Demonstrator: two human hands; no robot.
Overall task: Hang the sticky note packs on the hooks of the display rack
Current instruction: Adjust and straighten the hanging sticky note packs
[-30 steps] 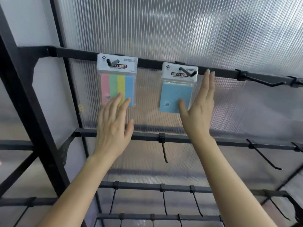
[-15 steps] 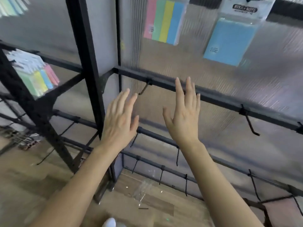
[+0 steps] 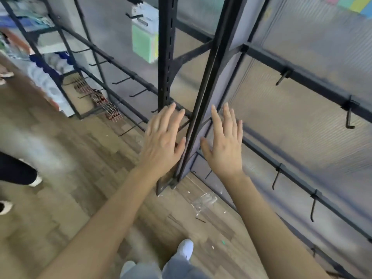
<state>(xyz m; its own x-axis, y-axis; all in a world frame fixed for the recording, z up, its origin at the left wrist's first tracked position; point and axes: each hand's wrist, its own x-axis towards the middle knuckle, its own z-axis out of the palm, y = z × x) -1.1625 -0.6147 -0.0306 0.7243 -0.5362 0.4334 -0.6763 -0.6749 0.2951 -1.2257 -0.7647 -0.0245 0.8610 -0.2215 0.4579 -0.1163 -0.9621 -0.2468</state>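
Far left, a bystander's leg and blurred shelf goods, not part of the task. Next, a green sticky note pack hangs on a hook of the neighbouring rack bay, with a white header card on top and a pale green pad below. Motion blur hides any print.

The left hand has flat, straight fingers and holds nothing. It hovers just left of the black upright; contact can't be told. The right hand is just right of the upright, fingers also straight and empty, in front of the ribbed panel.

Judgement: no pack is in hand and no loose stock is in view, so the step is fetching the next pack. To do it well, pinch it by the header card and keep the hang hole clear. Line the hole up with a hook tip and slide it back to the bar, not leaving it on the upturned end.

Right of the hands are bare hooks on several bars, so plenty of free spots. At the top right corner is the lower edge of a striped pack, with pink, green, yellow and blue strips, cut off by the frame.
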